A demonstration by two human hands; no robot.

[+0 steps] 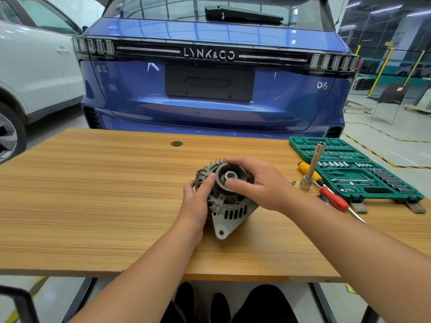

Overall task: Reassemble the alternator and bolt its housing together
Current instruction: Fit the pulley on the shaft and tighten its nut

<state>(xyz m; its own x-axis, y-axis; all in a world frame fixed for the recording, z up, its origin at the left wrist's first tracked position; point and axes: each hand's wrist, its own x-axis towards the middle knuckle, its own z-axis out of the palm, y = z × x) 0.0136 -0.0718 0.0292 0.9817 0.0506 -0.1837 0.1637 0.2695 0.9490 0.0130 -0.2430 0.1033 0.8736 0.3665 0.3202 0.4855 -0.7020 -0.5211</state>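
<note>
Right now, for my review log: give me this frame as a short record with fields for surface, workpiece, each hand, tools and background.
surface: wooden table
workpiece: alternator, pulley facing up, mounting ear toward the camera
left hand: left hand grips the housing's left side
right hand: right hand curled over the pulley
tools: open green socket set, upright socket driver, red screwdriver, yellow screwdriver, all right of the alternator
background: blue car, white car

Pretty clearly a car workshop or dealer service bay: a blue Lynk & Co hatchback (214, 73) parked right behind the desk (93, 194), a white car (35, 66) next to it, yellow-black floor markings (373, 155), and an open green socket set (354, 169) with screwdrivers (331, 197) just right of the right hand (261, 185).
</note>
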